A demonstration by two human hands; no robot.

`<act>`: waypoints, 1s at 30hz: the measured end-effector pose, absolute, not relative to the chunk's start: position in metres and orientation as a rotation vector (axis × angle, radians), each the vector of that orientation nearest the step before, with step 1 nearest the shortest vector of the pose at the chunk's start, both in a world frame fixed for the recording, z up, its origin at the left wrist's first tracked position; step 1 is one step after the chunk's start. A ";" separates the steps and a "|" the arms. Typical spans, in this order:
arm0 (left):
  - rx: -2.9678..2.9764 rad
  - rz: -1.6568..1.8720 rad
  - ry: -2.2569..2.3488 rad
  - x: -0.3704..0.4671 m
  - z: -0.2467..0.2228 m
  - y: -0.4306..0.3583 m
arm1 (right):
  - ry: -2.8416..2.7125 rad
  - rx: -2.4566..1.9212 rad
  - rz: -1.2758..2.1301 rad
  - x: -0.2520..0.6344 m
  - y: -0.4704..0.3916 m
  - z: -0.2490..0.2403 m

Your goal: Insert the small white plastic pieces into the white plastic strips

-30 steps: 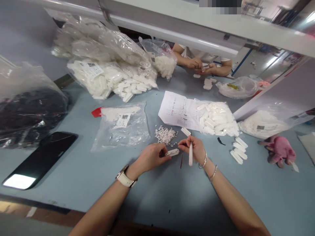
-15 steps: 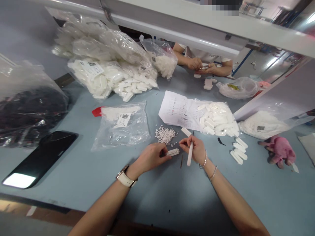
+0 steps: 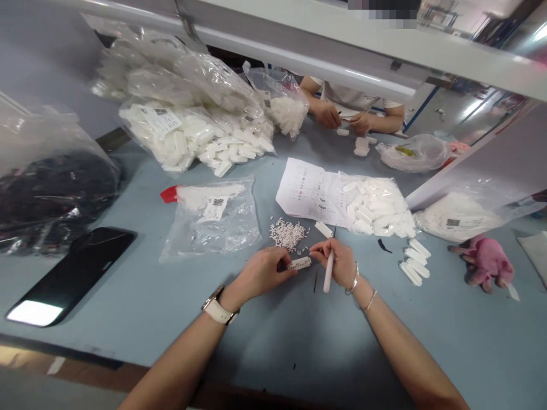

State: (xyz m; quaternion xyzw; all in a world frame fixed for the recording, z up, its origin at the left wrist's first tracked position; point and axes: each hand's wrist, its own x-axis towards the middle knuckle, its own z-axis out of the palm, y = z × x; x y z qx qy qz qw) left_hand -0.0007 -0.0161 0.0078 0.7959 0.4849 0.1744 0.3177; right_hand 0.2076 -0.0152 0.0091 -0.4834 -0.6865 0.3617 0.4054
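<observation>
My left hand (image 3: 267, 272) pinches the left end of a small white plastic block (image 3: 299, 263) with a row of openings along it. Close to the block's right end, my right hand (image 3: 337, 263) is closed round a white-handled tool (image 3: 329, 273) whose thin dark tip points away from me. Its thumb and forefinger meet beside the block; whether a tiny part sits between them I cannot make out. Just beyond the block lies a heap of tiny white pieces (image 3: 288, 234). Another white block (image 3: 323, 229) rests behind my right hand, and a thin brown sliver (image 3: 315, 281) lies between the hands.
Bags of white parts (image 3: 183, 136) pile up at the back left. A flat clear bag (image 3: 213, 222), a black phone (image 3: 72, 273), a printed sheet (image 3: 310, 191), an open bag of white blocks (image 3: 376, 208) and a pink glove (image 3: 487, 262) lie around. A co-worker's hands (image 3: 361, 122) are opposite.
My right hand has shifted very slightly, its fingertips now nearer the block's right end. My left hand holds the block in the same place. The co-worker's hands have moved apart.
</observation>
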 end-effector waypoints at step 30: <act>2.060 0.439 1.306 0.000 0.012 -0.017 | -2.019 -1.021 0.653 0.201 -0.018 0.003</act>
